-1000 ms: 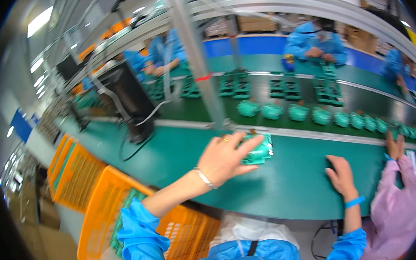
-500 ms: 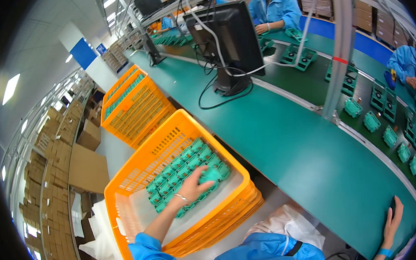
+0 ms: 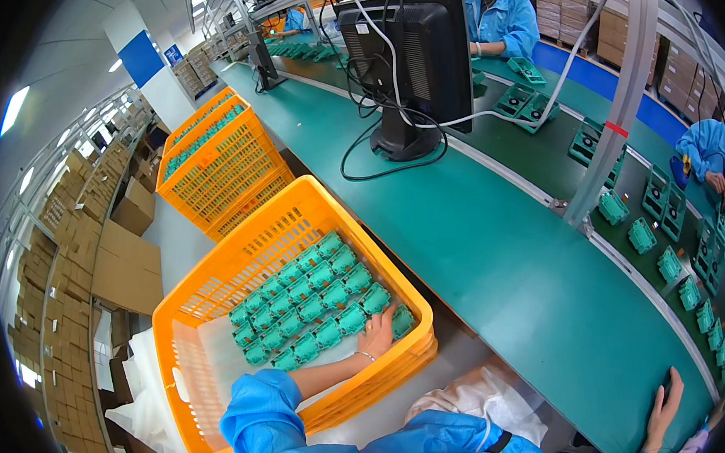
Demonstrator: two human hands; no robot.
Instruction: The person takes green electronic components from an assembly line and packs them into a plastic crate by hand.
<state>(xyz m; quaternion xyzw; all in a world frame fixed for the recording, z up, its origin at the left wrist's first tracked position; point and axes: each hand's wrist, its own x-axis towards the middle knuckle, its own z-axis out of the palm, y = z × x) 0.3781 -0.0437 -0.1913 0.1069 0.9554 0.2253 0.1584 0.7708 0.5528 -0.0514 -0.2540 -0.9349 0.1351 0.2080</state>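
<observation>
Inside an orange plastic crate [image 3: 294, 199], my left hand [image 3: 376, 337] reaches to the near right corner. Its fingers are closed against a green plastic housing [image 3: 402, 321] at the end of the nearest row; the thumb side is partly hidden. Beside it, several rows of similar green housings [image 3: 300, 290] lie on a whitish sheet [image 3: 221, 351] in the crate. My right hand [image 3: 662, 407] rests at the near edge of the green worktable [image 3: 497, 256], far to the right, fingers stretched out and holding nothing.
More filled orange crates [image 3: 222, 164] stand beyond. A black monitor [image 3: 411, 66] with loose cables stands on the table by a metal post [image 3: 621, 103]. Along the conveyor [image 3: 532, 145] lie green parts [image 3: 669, 266]. Two co-workers [image 3: 503, 18] sit across; cartons [image 3: 124, 266] stand left.
My left hand has moved toward the crate's near right corner and brought the green housing down to the row's end. My right hand stays at the table edge. The view has shifted slightly.
</observation>
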